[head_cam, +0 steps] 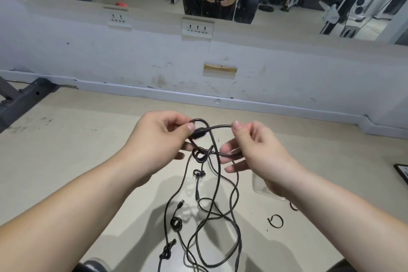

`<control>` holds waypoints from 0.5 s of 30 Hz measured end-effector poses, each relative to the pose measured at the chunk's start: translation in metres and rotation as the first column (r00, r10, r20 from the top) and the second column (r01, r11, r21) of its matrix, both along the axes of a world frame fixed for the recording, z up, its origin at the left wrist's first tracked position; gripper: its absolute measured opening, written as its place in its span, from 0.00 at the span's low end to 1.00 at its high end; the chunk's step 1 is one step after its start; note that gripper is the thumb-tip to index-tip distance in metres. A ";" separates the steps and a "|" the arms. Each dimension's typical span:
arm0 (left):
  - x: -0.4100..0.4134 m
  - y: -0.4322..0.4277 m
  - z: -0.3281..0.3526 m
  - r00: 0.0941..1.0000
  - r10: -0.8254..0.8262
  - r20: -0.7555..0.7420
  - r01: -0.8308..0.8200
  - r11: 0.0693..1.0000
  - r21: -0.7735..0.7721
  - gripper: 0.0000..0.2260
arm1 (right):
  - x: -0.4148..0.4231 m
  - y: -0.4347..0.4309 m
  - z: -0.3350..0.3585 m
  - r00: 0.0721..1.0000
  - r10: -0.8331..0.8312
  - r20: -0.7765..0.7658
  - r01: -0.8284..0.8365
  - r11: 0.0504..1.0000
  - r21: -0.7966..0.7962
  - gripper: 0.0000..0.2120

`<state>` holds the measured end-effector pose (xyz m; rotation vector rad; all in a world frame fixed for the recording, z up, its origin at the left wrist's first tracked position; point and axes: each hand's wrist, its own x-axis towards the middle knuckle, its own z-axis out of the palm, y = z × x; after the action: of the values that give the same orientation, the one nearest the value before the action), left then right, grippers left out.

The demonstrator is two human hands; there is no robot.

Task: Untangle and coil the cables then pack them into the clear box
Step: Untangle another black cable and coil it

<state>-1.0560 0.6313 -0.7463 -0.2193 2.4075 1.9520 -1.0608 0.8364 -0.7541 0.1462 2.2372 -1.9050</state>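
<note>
Cables (199, 133): black, knotted, trailing to floor (84, 161) at 6 o'clock.
Left hand (154, 139): fingers (190, 127) pinch cable loop.
Right hand (256, 150): fingers (237, 127) pinch cable strand.
Clear box (261, 184): on floor, 3 o'clock.

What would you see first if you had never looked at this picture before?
Two hands in the middle: the left hand and the right hand pinch a black cable between them. It hangs to the floor in a messy tangle with several knots. Along the top, a mirror shows it all again.
</note>
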 end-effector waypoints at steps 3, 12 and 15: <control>-0.004 -0.003 0.001 0.991 0.086 0.099 -0.099 0.986 0.134 0.06 | -0.005 0.007 -0.002 0.996 -0.077 0.043 0.078 0.997 -0.011 0.17; 0.002 0.000 0.001 0.995 0.093 0.034 -0.096 0.992 0.085 0.07 | 0.003 0.018 -0.003 0.752 0.280 0.596 -0.605 0.654 0.455 0.39; 0.005 0.004 -0.002 0.999 0.049 -0.004 -0.049 0.998 0.036 0.08 | 0.007 0.015 0.002 0.725 0.299 0.620 -0.670 0.515 0.535 0.44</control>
<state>-1.0512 0.6353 -0.7479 -0.2755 2.3897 2.0166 -1.0535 0.8514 -0.7518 0.0316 2.2071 -0.4953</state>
